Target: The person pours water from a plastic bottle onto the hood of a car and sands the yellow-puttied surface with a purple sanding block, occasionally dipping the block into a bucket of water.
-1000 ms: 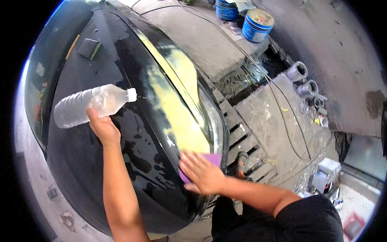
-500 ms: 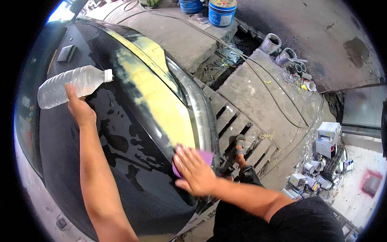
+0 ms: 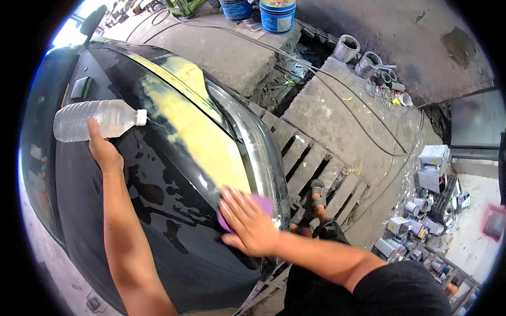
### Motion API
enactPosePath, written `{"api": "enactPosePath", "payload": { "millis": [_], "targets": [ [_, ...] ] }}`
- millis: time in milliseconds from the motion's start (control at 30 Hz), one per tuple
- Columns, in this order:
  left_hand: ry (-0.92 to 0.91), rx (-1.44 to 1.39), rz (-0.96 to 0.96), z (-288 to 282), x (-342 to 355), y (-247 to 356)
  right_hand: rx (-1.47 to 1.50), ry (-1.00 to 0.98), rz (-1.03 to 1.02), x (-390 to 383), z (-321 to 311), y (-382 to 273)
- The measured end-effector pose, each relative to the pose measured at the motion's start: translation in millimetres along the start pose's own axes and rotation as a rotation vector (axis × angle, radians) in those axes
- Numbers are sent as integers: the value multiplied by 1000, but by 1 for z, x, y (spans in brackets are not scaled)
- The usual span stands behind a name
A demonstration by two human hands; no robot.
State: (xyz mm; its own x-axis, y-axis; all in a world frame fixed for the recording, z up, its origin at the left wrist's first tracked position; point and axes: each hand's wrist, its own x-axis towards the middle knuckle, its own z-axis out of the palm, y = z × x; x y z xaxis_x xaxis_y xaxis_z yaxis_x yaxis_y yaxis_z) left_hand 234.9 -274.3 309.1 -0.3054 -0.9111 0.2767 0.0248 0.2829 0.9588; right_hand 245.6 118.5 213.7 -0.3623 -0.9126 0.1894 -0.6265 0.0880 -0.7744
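My left hand (image 3: pixel 105 150) grips a clear plastic bottle (image 3: pixel 74 121) lying sideways above the dark, wet car bonnet (image 3: pixel 174 263), and a thin spurt of water leaves its white cap. With fingers laid along it, my right hand (image 3: pixel 253 229) presses a purple sheet (image 3: pixel 263 205) on the bonnet's corner, beside a pale yellow patch (image 3: pixel 200 147) and the headlight (image 3: pixel 258 158). A small dark block (image 3: pixel 80 87) rests farther up the bonnet.
Blue drums (image 3: pixel 276 18) stand at the back. Hoses (image 3: pixel 369 121) cross broken concrete, with an open pit (image 3: pixel 295 68) and slotted slabs (image 3: pixel 316 174) beside the car. Dirty cans (image 3: pixel 369 63) line the right, and more cans and boxes (image 3: pixel 432 168) pile lower right. My sandalled foot (image 3: pixel 319 197) is on the slabs.
The view has shifted, showing more floor and cans. My left hand and bottle moved leftward in the picture, then slightly down. My right hand on the purple sheet shifted slightly left.
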Motion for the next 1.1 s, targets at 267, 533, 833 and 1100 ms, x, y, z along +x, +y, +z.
{"api": "enactPosePath", "payload": {
  "millis": [267, 533, 833, 1100],
  "targets": [
    [-22, -3, -20, 16, 0, -4, -134, 162, -52, 115, -33, 44],
    [-12, 8, -22, -1, 5, -3, 9, 31, 70, -34, 17, -4],
    [-52, -14, -25, 13, 2, -3, -109, 385, 276, 122, -15, 32],
    [-45, 7, 12, 1, 5, -4, -9, 193, 320, -20, 20, -32]
  ]
}}
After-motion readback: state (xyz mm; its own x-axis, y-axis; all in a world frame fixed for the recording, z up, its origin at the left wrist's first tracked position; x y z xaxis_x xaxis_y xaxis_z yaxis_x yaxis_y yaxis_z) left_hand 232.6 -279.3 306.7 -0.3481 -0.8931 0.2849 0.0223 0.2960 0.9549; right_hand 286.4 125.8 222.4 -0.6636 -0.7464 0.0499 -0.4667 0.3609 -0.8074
